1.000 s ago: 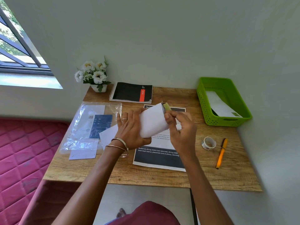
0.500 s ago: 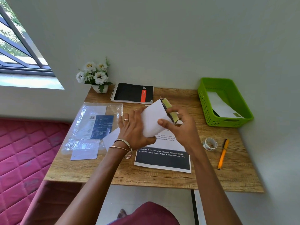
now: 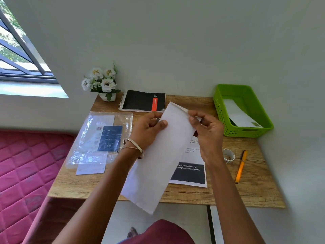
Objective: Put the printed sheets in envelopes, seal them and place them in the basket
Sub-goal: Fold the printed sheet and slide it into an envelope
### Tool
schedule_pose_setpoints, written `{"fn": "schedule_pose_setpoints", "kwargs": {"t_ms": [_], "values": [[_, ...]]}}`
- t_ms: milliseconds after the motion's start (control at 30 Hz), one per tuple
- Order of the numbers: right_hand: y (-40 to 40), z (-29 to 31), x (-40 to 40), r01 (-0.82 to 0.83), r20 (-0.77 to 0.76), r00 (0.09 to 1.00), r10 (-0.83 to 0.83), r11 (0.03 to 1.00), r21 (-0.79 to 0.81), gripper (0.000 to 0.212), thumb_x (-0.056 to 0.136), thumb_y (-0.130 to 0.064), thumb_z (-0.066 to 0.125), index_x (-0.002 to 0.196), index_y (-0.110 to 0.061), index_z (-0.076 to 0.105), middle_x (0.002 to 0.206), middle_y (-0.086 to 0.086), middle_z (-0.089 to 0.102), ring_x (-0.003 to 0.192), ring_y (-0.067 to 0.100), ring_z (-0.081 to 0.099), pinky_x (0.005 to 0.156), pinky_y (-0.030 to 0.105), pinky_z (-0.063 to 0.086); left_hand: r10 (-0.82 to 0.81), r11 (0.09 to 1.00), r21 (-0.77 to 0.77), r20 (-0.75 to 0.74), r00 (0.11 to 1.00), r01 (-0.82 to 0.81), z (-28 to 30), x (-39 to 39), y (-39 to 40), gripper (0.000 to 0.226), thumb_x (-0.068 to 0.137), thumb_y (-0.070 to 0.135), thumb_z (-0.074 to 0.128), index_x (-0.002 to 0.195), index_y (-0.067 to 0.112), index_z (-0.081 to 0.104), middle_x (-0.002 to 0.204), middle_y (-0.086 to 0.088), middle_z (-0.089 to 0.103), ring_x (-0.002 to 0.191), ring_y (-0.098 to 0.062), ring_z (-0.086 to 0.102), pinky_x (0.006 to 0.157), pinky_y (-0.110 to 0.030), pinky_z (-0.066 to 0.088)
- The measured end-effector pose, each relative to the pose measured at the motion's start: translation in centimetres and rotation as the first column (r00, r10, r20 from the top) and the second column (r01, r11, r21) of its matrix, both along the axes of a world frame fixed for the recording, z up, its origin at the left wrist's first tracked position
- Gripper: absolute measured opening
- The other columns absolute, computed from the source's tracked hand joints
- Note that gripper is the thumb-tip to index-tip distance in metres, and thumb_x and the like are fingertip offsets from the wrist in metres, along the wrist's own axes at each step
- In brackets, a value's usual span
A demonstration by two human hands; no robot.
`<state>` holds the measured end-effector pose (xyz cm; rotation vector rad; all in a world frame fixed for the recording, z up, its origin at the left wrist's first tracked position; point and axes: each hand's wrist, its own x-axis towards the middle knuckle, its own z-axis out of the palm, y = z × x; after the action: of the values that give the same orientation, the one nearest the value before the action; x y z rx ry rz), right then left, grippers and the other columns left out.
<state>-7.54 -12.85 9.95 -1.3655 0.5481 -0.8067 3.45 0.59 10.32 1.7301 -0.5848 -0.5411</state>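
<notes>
Left hand point(image 3: 147, 131) fingers curled, gripping; right hand point(image 3: 206, 131) pinching.

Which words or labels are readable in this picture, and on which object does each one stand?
"dining table (with" and "in place), cleaning cloth": white letters on the dark band of the printed sheet on the desk, partly hidden by the envelope.
Small black lines higher on that sheet: too blurred to read.
Red strip on the black notebook: white word, too small to read.
Blue card in the plastic bag: barcode and print, unreadable.

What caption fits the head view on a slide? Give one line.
Both hands, left hand and right hand, hold a white envelope above the wooden desk, near the green basket.
</notes>
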Motion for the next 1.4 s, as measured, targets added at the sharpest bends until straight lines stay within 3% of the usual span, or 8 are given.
{"fn": "schedule_pose_setpoints", "kwargs": {"t_ms": [233, 433, 700, 867, 1000, 1133, 1267, 1400], "values": [[-0.1, 0.7, -0.7, -0.090, 0.023, 0.996, 0.087, 0.981, 0.169, 0.006, 0.084, -0.009, 0.068, 0.083, -0.014, 0.066, 0.080, -0.003, 0.068, 0.076, 0.017, 0.061, 0.066, 0.036, 0.052, -0.029, 0.994, -0.103, 0.102, 0.994, 0.040, 0.0, 0.2, -0.1, 0.033, 0.088, 0.011, 0.061, 0.112, 0.032, 0.048, 0.081, -0.031, 0.062, 0.073, -0.038, 0.066, 0.067, -0.047, 0.058], [-0.3, 1.2, -0.6, 0.042, -0.007, 0.999, -0.042, 0.942, 0.333, 0.019, 0.081, -0.008, 0.072, 0.094, -0.015, 0.060, 0.081, -0.001, 0.069, 0.076, 0.018, 0.065, 0.061, 0.033, 0.055, -0.103, 0.993, -0.037, 0.217, 0.971, 0.114, 0.1, -0.1, -0.5, 0.035, 0.089, 0.013, 0.060, 0.113, 0.026, 0.037, 0.092, 0.002, 0.066, 0.073, -0.019, 0.069, 0.065, -0.039, 0.059], [1.0, 3.7, 0.3, 0.262, 0.167, 0.957, -0.237, 0.953, -0.149, 0.012, 0.085, -0.010, 0.070, 0.096, -0.007, 0.070, 0.083, 0.008, 0.073, 0.073, 0.014, 0.068, 0.064, 0.031, 0.055, 0.318, 0.946, -0.198, 0.423, 0.849, -0.256, 4.5, -1.6, -1.1, 0.023, 0.087, 0.036, 0.061, 0.077, 0.016, 0.067, 0.081, -0.004, 0.067, 0.071, -0.024, 0.061, 0.065, -0.043, 0.055], [2.6, 4.2, 1.1, 0.261, 0.216, 0.963, -0.162, 0.351, -0.899, 0.019, 0.091, -0.010, 0.063, 0.107, -0.002, 0.070, 0.098, 0.008, 0.073, 0.080, 0.018, 0.070, 0.074, 0.026, 0.054, 0.130, 0.923, -0.337, -0.176, 0.976, -0.184, 9.3, -2.8, -0.7, 0.046, 0.087, 0.042, 0.057, 0.086, -0.003, 0.069, 0.078, -0.016, 0.072, 0.065, -0.026, 0.069, 0.062, -0.036, 0.058], [3.1, 2.7, 1.4, 0.147, 0.136, 0.982, -0.129, 0.078, -0.986, 0.029, 0.091, -0.014, 0.064, 0.116, 0.000, 0.066, 0.110, 0.014, 0.071, 0.097, 0.023, 0.069, 0.081, 0.033, 0.053, 0.192, 0.929, -0.267, -0.245, 0.950, -0.256, 8.8, -1.7, -0.2, 0.026, 0.084, 0.026, 0.067, 0.075, 0.002, 0.070, 0.074, -0.015, 0.072, 0.069, -0.030, 0.070, 0.063, -0.037, 0.059], [3.7, 0.6, 0.1, -0.083, -0.059, 0.996, 0.074, 0.394, -0.915, 0.039, 0.087, -0.036, 0.062, 0.115, -0.010, 0.067, 0.118, 0.005, 0.067, 0.115, 0.014, 0.057, 0.100, 0.034, 0.042, 0.313, 0.935, -0.142, -0.104, 0.944, -0.326, 5.7, -0.7, 0.5, 0.014, 0.087, 0.017, 0.064, 0.074, 0.014, 0.069, 0.074, -0.006, 0.071, 0.072, -0.025, 0.070, 0.065, -0.039, 0.057], [1.5, -2.5, -0.6, 0.149, -0.102, 0.975, -0.196, 0.924, -0.352, 0.041, 0.088, -0.046, 0.060, 0.118, -0.018, 0.062, 0.120, 0.001, 0.064, 0.110, 0.013, 0.059, 0.088, 0.024, 0.049, 0.227, 0.965, -0.110, -0.097, 0.969, -0.237, 3.4, 0.7, 2.1, 0.011, 0.089, 0.021, 0.060, 0.081, 0.022, 0.068, 0.084, -0.003, 0.069, 0.083, -0.025, 0.066, 0.074, -0.043, 0.055], [-0.9, -5.7, -1.2, -0.023, -0.394, 0.913, 0.107, 0.977, 0.211, 0.053, 0.079, -0.057, 0.060, 0.117, -0.020, 0.057, 0.116, 0.006, 0.064, 0.104, 0.025, 0.062, 0.080, 0.033, 0.051, 0.114, 0.963, -0.198, -0.304, 0.946, -0.180, 2.4, 1.1, 2.4, 0.011, 0.092, 0.016, 0.054, 0.090, 0.016, 0.065, 0.087, -0.002, 0.067, 0.082, -0.019, 0.064, 0.064, -0.031, 0.053]]}}
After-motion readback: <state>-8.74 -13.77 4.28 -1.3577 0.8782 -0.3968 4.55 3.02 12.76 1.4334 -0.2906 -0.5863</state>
